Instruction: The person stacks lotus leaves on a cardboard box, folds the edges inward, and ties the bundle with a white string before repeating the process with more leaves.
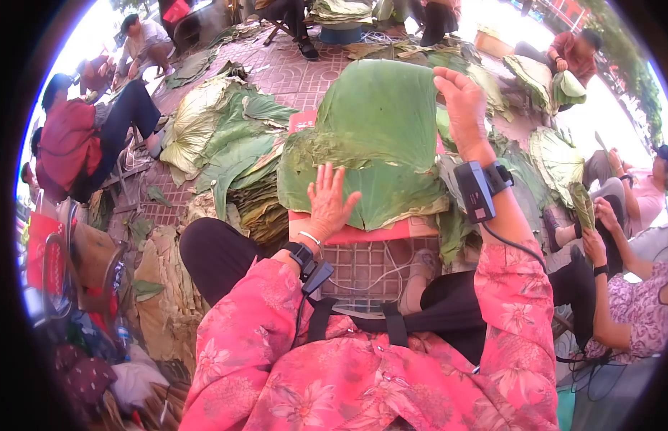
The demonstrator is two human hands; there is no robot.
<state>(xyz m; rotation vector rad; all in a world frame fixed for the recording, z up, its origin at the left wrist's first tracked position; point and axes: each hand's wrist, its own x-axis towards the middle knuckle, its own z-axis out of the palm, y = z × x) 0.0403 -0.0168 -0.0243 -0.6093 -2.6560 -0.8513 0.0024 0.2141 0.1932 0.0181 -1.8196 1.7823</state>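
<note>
A large green leaf (380,108) lies spread over a red board (398,231) in front of my knees, with its lower part folded or overlapped by another leaf layer (391,190). My left hand (329,201) rests flat on the lower left of the leaf, its fingers spread. At the upper right corner of the leaf is my right hand (460,100), raised, with thumb and fingertips pinched together on the leaf's edge. Each wrist carries a strapped black device.
Piled leaves (262,208) stand left of the board, and more leaves (520,172) lie to the right. Dry brown sheets (165,302) are at the lower left. Several people sit around; one person's hands (596,230) hold a leaf close on the right.
</note>
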